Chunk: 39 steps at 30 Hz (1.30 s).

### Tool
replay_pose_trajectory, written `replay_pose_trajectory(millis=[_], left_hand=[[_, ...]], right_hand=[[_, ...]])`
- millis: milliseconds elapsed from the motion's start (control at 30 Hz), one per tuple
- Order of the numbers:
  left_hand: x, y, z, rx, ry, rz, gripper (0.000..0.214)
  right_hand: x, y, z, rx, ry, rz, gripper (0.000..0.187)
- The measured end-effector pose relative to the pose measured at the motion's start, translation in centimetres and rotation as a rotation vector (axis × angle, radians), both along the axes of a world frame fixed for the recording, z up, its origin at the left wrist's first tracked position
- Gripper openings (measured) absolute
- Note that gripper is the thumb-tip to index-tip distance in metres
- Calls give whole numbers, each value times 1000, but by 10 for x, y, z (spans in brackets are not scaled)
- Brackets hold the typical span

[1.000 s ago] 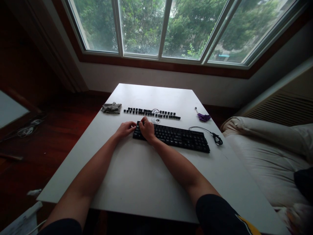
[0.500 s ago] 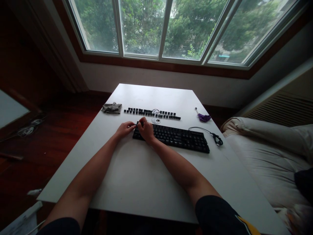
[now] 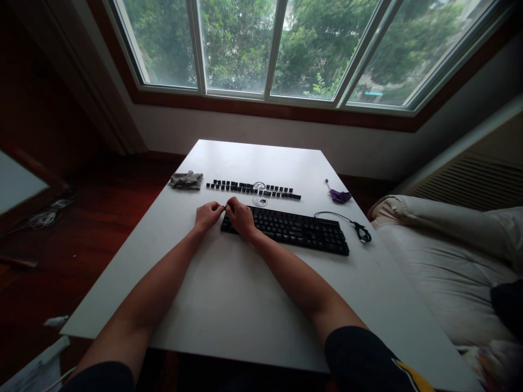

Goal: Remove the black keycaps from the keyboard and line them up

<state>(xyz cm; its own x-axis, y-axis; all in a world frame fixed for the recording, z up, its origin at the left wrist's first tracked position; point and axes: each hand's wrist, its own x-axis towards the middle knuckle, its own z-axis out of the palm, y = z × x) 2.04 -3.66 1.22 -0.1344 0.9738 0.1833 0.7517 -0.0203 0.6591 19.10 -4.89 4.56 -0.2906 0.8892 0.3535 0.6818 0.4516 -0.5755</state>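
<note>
A black keyboard [image 3: 296, 228] lies on the white table [image 3: 220, 305], slightly turned, most of its keys in place. At its far left corner my right hand [image 3: 241, 218] is closed in a pinch, covering part of the keys. Beside it, off the keyboard's left end, my left hand [image 3: 207, 215] pinches too, fingertips meeting those of the right. Something small and dark shows between the fingertips; I cannot make out what it is. Behind the keyboard, loose black keycaps [image 3: 245, 188] stand in two rows, with a small clear round dish [image 3: 260, 201] close to the hands.
A crumpled grey cloth [image 3: 187, 180] lies at the table's left edge. To the right are a purple cloth [image 3: 340, 196] by a thin white-handled tool [image 3: 328, 184] and the keyboard's bundled cable [image 3: 362, 232]. A beige sofa [image 3: 433, 261] borders the table's right side.
My left hand has curled its fingers in more tightly. My right hand has shifted slightly left and lower, keeping its pinch at the keyboard's corner. The keyboard and keycap rows stay put.
</note>
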Motion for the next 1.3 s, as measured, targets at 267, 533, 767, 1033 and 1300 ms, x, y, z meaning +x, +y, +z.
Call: replay_pose_trajectory(millis=[267,533,767,1033,1300], left_hand=[[-1,-1,1,-12,17,72,25],[-34,9,-1,-6,78,222,22],[-41,24,-7,-11,167,201,21],[-50,48,-8,32,232,227,19],[-42,61,-13,171,332,84,35]], right_hand=[[-1,-3,5,-31,-14,-27,22],[1,3,1,-57,6,-36,20],[3,-1,5,-69,3,-21,20],[5,4,-2,-26,59,9,18],[3,9,-9,0,86,2,16]])
